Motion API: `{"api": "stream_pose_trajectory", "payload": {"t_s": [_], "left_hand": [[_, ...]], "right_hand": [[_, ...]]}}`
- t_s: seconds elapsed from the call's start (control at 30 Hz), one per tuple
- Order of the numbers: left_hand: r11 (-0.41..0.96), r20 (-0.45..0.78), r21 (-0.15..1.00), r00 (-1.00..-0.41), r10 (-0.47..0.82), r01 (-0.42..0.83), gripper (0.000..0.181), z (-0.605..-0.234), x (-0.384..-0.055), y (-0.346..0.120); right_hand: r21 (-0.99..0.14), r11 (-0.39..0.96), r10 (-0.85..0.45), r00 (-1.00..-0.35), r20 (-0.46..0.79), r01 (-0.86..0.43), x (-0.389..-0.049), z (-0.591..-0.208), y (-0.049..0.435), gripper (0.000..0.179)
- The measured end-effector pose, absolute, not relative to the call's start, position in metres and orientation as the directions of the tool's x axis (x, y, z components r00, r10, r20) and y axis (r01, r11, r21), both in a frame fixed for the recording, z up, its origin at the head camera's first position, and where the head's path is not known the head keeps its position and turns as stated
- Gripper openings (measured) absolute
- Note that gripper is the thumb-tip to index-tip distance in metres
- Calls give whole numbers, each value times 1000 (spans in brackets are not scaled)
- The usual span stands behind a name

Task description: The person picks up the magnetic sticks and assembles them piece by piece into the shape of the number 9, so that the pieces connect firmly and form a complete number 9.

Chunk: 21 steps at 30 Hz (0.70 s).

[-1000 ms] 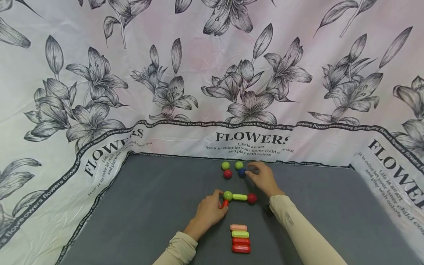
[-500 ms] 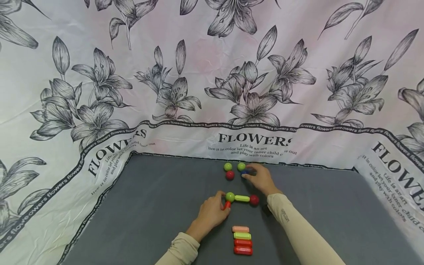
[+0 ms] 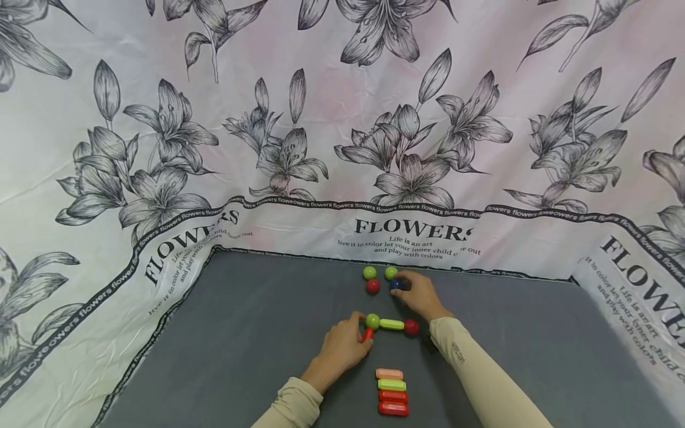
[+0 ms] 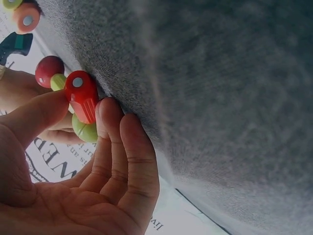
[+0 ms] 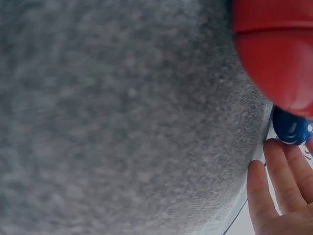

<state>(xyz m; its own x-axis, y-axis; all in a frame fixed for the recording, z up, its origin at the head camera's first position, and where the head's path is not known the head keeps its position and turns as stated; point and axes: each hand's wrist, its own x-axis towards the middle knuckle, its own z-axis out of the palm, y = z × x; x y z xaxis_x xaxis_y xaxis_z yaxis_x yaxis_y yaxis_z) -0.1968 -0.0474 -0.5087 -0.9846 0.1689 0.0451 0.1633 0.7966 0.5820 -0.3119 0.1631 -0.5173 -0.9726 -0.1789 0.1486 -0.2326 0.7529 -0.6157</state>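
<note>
- Head view: glossy dark-blue ball (image 3: 395,285) sits toward the far edge of the grey cloth-covered worktop (image 3: 257,333), pinched between thumb and forefinger of the right hand (image 3: 425,295).
- Same view: left hand (image 3: 342,342) grips a shiny red faceted rod (image 3: 368,334), which runs from a glossy green ball (image 3: 372,321) back toward the person.
- From that green ball a yellow-green faceted rod (image 3: 392,324) runs crosswise to a glossy dark-red ball (image 3: 411,327); the joined pieces make a corner.
- Key relation: the dark-blue ball lies beyond the yellow-green rod, roughly opposite its middle, well apart from it. Right hand at the ball, left hand at the corner; the right is also nearer the dark-red end.
- Left wrist view: thumb and forefinger on opposite sides of the red rod; its free end, with a round silver disc (image 4: 77,82), faces this camera, green ball at the other end.
- Right wrist view: dark-red ball looms close, the dark-blue one past it at the fingertips. Thumb mostly out of frame; firmness of hold, cannot tell.
</note>
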Motion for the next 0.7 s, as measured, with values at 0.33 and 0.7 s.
{"api": "stream_pose_trajectory", "payload": {"t_s": [0.33,0.7], "left_hand": [[812,9,569,-988,155,132,50,-509,-196,-42],[788,12,601,-988,157,132,51,-509,-199,-39]], "right_hand": [[-636,742,-155,-977,144,-212,-300,-514,170,39],[-690,665,-166,-958,235,-285,-244,-487,173,42]]}}
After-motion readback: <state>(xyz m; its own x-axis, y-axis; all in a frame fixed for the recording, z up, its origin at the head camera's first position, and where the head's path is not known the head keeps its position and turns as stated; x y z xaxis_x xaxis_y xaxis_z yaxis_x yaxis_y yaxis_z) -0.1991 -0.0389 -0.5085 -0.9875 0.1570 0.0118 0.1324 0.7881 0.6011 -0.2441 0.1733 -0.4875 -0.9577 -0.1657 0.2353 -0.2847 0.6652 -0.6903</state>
